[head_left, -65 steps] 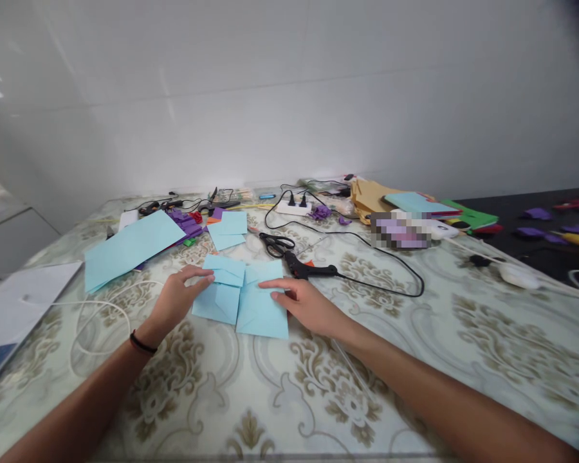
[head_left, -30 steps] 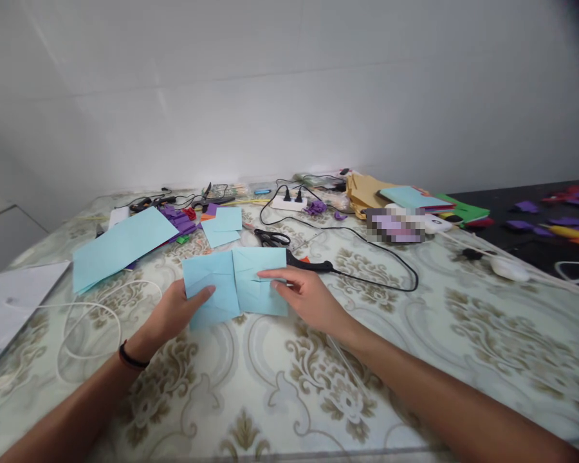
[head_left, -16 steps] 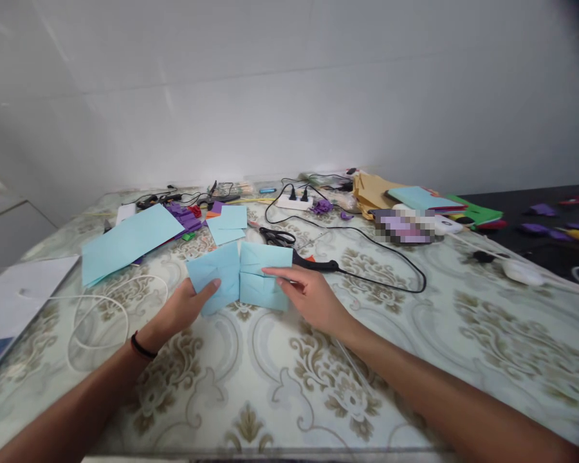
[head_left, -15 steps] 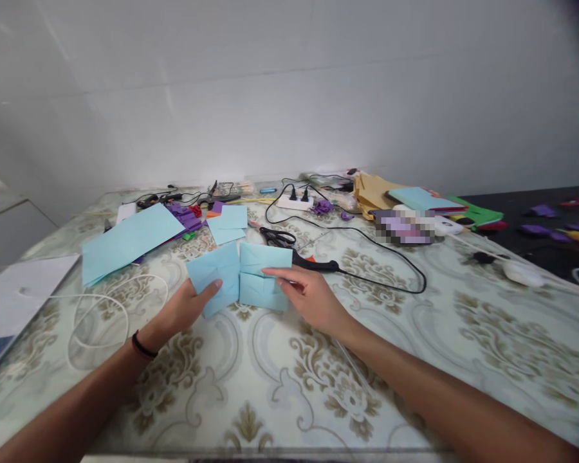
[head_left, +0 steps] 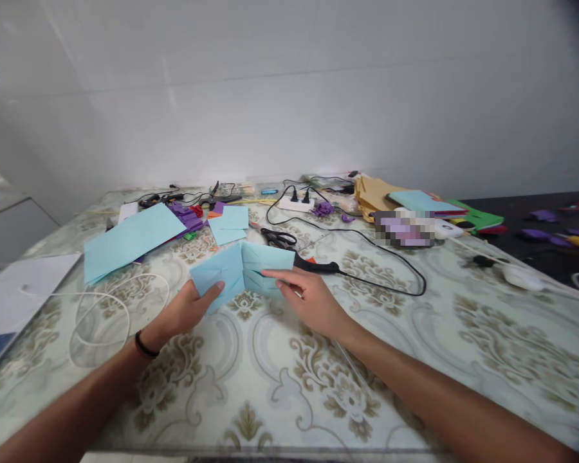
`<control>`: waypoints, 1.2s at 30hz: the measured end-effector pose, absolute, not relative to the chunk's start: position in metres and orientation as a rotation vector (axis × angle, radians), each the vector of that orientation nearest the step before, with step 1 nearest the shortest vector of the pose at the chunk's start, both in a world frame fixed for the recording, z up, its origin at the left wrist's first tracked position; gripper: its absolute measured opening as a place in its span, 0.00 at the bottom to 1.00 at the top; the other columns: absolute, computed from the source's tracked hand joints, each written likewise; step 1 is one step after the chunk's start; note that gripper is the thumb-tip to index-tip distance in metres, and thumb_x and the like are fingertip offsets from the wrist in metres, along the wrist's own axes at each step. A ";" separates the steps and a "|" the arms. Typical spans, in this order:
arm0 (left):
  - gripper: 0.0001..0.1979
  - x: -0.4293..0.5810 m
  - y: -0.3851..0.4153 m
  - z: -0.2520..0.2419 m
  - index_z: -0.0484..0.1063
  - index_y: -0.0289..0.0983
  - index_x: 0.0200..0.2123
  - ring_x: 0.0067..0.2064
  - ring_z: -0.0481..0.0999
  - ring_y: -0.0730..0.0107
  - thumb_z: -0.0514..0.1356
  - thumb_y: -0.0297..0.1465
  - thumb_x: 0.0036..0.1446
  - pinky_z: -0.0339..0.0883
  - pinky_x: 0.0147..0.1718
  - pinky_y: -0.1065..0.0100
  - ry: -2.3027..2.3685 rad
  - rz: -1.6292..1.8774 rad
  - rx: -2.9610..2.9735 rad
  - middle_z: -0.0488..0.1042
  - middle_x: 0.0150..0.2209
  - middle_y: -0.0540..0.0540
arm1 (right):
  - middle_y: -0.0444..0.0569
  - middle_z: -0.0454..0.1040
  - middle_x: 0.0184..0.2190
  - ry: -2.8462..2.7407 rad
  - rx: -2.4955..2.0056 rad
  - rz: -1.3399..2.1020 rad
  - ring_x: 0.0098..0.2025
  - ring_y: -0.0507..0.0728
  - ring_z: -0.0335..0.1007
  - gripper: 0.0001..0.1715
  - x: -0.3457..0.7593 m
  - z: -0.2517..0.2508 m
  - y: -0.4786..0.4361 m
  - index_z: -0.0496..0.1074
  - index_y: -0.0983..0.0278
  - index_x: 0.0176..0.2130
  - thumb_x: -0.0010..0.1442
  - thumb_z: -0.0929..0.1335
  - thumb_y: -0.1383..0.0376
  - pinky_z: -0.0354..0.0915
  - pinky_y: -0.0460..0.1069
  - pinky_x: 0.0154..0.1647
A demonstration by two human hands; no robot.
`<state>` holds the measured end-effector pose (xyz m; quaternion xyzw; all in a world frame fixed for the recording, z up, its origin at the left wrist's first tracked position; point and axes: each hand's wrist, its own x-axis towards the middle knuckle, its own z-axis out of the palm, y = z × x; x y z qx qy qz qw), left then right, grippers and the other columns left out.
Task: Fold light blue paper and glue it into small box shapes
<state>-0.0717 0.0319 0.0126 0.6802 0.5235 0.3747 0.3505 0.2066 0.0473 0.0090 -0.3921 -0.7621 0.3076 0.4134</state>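
Between my hands is a creased light-blue paper (head_left: pixel 219 267), bent along an upright line into a left and a right panel. My left hand (head_left: pixel 193 307) grips the left panel, thumb in front and the other fingers behind it. On the right panel, my right hand (head_left: pixel 313 299) has its index finger lying across the front, with the thumb close below and the paper's edge between the fingers. The back of the right panel is hidden. Just behind the paper lie black-handled scissors (head_left: pixel 278 238) and a black corded tool (head_left: pixel 321 265), partly covered by the paper.
Larger blue sheets (head_left: pixel 130 241) lie at left, near a white cable (head_left: pixel 125 308). Small blue squares (head_left: pixel 235 217) rest behind the paper. A white power strip (head_left: pixel 296 204) stands at the back. At right are brown envelopes (head_left: pixel 374 193) and a white glue gun-like object (head_left: pixel 521 275).
The blue paper's two panels have tilted toward each other, so the right panel looks narrower and slanted. Both hands keep their hold, with the left shifted slightly right.
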 end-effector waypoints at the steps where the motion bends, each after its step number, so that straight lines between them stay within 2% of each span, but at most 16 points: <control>1: 0.22 -0.071 0.032 0.012 0.81 0.40 0.51 0.58 0.78 0.47 0.62 0.49 0.63 0.69 0.64 0.52 1.343 0.977 1.756 0.83 0.53 0.43 | 0.51 0.78 0.36 -1.924 -0.981 0.787 0.34 0.56 0.71 0.22 0.206 0.009 0.047 0.83 0.61 0.53 0.68 0.63 0.65 0.66 0.48 0.34; 6: 0.27 -0.068 0.030 0.011 0.79 0.40 0.55 0.65 0.73 0.45 0.61 0.53 0.63 0.63 0.68 0.49 1.295 1.002 1.689 0.82 0.55 0.42 | 0.52 0.79 0.39 -1.967 -0.961 0.825 0.34 0.55 0.71 0.23 0.206 0.013 0.045 0.82 0.60 0.55 0.68 0.64 0.67 0.66 0.48 0.34; 10: 0.28 -0.071 0.028 0.008 0.80 0.40 0.54 0.60 0.77 0.43 0.62 0.54 0.61 0.69 0.64 0.48 1.243 0.985 1.607 0.83 0.53 0.40 | 0.52 0.80 0.42 -2.026 -0.939 0.826 0.34 0.55 0.71 0.24 0.205 0.013 0.044 0.81 0.58 0.57 0.68 0.64 0.67 0.65 0.47 0.32; 14: 0.24 -0.076 0.024 0.001 0.83 0.41 0.49 0.55 0.81 0.44 0.62 0.52 0.62 0.75 0.58 0.47 1.186 0.966 1.552 0.84 0.50 0.41 | 0.49 0.79 0.36 -2.124 -0.907 0.847 0.31 0.54 0.69 0.23 0.203 0.013 0.041 0.81 0.57 0.57 0.69 0.63 0.66 0.64 0.47 0.31; 19: 0.20 -0.075 0.019 0.005 0.84 0.45 0.47 0.51 0.82 0.44 0.67 0.49 0.57 0.78 0.52 0.48 1.214 0.972 1.548 0.86 0.45 0.44 | 0.47 0.74 0.26 -2.181 -0.848 0.807 0.34 0.58 0.71 0.23 0.202 0.015 0.035 0.81 0.56 0.58 0.70 0.64 0.66 0.68 0.50 0.40; 22: 0.18 -0.072 0.016 0.013 0.84 0.45 0.44 0.51 0.82 0.44 0.65 0.49 0.59 0.74 0.57 0.46 1.266 0.989 1.574 0.85 0.45 0.45 | 0.47 0.74 0.26 -2.169 -0.858 0.795 0.35 0.58 0.72 0.24 0.204 0.016 0.034 0.80 0.57 0.58 0.70 0.63 0.67 0.68 0.51 0.41; 25: 0.20 -0.069 0.015 0.019 0.85 0.44 0.43 0.55 0.78 0.41 0.65 0.51 0.57 0.66 0.65 0.46 1.302 1.009 1.609 0.85 0.43 0.44 | 0.48 0.76 0.30 -2.152 -0.860 0.767 0.36 0.58 0.73 0.26 0.205 0.016 0.036 0.80 0.58 0.58 0.70 0.61 0.69 0.68 0.51 0.41; 28: 0.22 -0.068 0.014 0.021 0.85 0.44 0.42 0.57 0.77 0.39 0.65 0.53 0.54 0.62 0.67 0.45 1.317 1.002 1.618 0.85 0.41 0.43 | 0.50 0.78 0.33 -2.156 -0.854 0.749 0.37 0.57 0.73 0.26 0.204 0.014 0.037 0.79 0.61 0.59 0.70 0.61 0.71 0.68 0.50 0.41; 32: 0.22 -0.067 0.011 0.020 0.85 0.42 0.40 0.56 0.77 0.41 0.65 0.53 0.57 0.61 0.68 0.45 1.315 0.946 1.580 0.85 0.47 0.44 | 0.50 0.78 0.34 -2.208 -0.838 0.735 0.36 0.56 0.72 0.27 0.202 0.013 0.036 0.79 0.59 0.60 0.69 0.61 0.71 0.68 0.49 0.41; 36: 0.23 -0.068 0.011 0.019 0.84 0.39 0.46 0.60 0.75 0.44 0.63 0.51 0.62 0.60 0.69 0.48 1.283 0.942 1.517 0.84 0.51 0.43 | 0.49 0.79 0.34 -2.210 -0.855 0.692 0.34 0.55 0.71 0.26 0.202 0.013 0.035 0.79 0.58 0.60 0.69 0.62 0.70 0.68 0.49 0.39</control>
